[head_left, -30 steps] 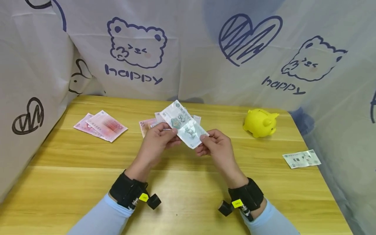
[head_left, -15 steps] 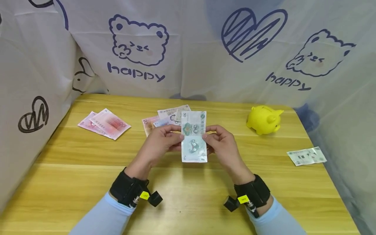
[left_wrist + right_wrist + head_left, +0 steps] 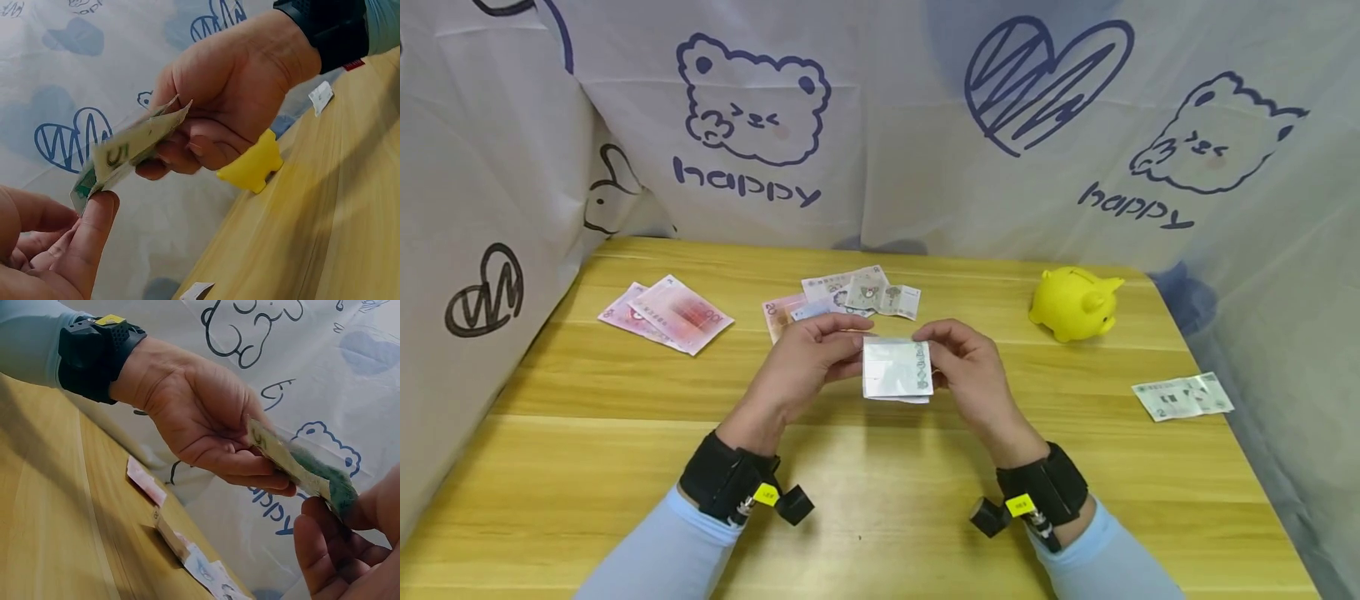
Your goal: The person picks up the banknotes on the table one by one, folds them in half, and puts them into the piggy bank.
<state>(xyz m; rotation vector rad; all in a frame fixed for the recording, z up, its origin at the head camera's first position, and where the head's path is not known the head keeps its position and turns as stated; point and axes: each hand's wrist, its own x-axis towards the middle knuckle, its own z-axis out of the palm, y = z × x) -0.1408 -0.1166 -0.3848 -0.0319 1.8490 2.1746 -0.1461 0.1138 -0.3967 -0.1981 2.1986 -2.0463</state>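
At the centre of the head view, a folded green banknote [image 3: 897, 368] is held just above the wooden table [image 3: 880, 492], doubled over so its pale back faces up. The left hand [image 3: 805, 358] pinches the note's left edge between thumb and curled fingers, and the right hand [image 3: 966, 367] pinches the right edge the same way; in the left wrist view the note [image 3: 128, 150] shows as a thin doubled strip running between the two hands, with a numeral visible on its face. Both wrists wear black straps over pale blue sleeves. Just behind the hands, toward the upper middle of the frame, a loose pile of mixed banknotes [image 3: 842, 298] lies flat on the table. At the left of the table lie two pink banknotes [image 3: 666, 313], overlapping. A yellow piggy bank [image 3: 1072, 305] stands at the right, well apart from the hands, and a single green note [image 3: 1182, 397] lies near the table's right edge. A white cloth backdrop [image 3: 880, 125] with blue bears, hearts and "happy" lettering hangs behind.
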